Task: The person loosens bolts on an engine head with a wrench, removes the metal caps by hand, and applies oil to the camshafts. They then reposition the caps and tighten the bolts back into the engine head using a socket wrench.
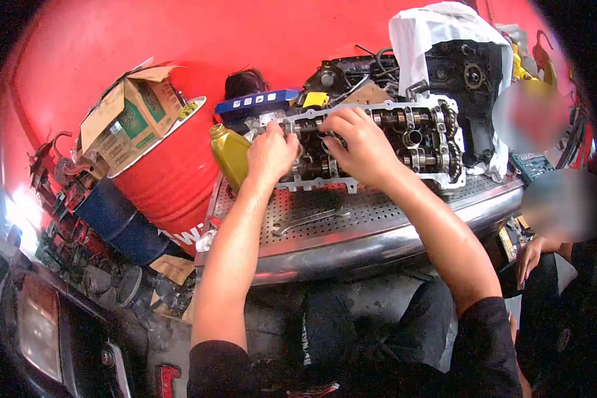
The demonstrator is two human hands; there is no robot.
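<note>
A silver cylinder head (320, 181) lies on the perforated metal bench (371, 215), its camshafts and a timing chain (454, 142) at the right end showing. My left hand (272, 152) is at the left end of the head, fingers curled down; what they grip is hidden. Over the middle of the camshafts, my right hand (361, 142) bends its thumb and fingers toward each other; I cannot make out what is between them. A wrench (310, 220) lies on the bench in front of the head. Just left of my left hand stands a yellow-green oil bottle (230, 156).
An engine block (467, 83) partly under white plastic stands behind right. A blue box (257, 101) lies behind the head. Left are a red drum (169, 179) with a cardboard box (129, 113) on top and a car headlight (40, 325). Another person's hand (528, 260) is at right.
</note>
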